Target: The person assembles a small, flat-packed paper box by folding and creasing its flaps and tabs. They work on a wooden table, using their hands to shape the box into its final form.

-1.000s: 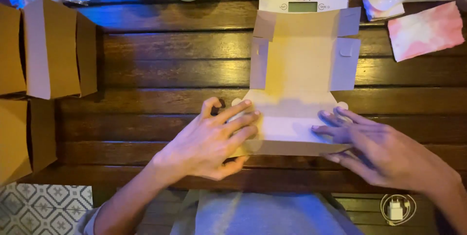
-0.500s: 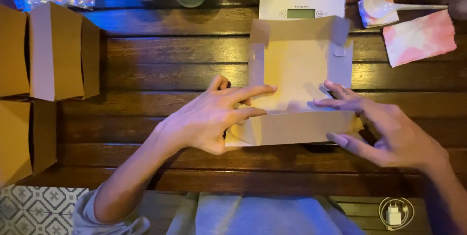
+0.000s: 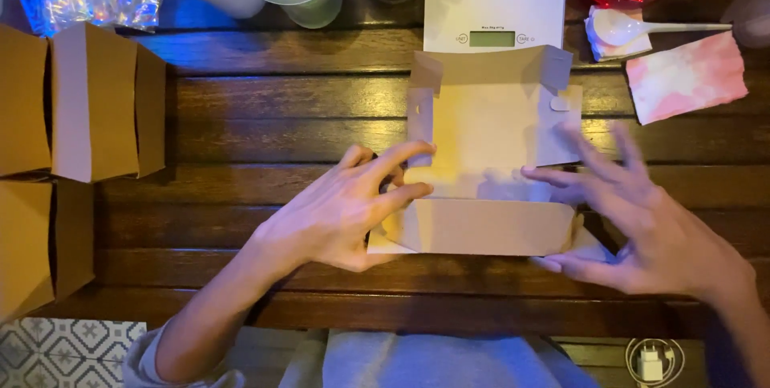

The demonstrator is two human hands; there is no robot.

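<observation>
Cardboard box point(image 3: 481, 171) half-folded, frame centre on table point(image 3: 265, 115), long axis up-down. Left hand point(image 3: 345, 207) spread, fingertips on its left flap. Right hand point(image 3: 642, 235) spread at right edge, blurred, contact probably light.

Bare wooden table point(image 3: 265, 127) lies open left of the half-folded carton point(image 3: 485, 163); a scale point(image 3: 493, 3) blocks behind; folded boxes point(image 3: 88, 107) crowd the far left.

Dim warm light, blurred right hand point(image 3: 650, 235)
</observation>
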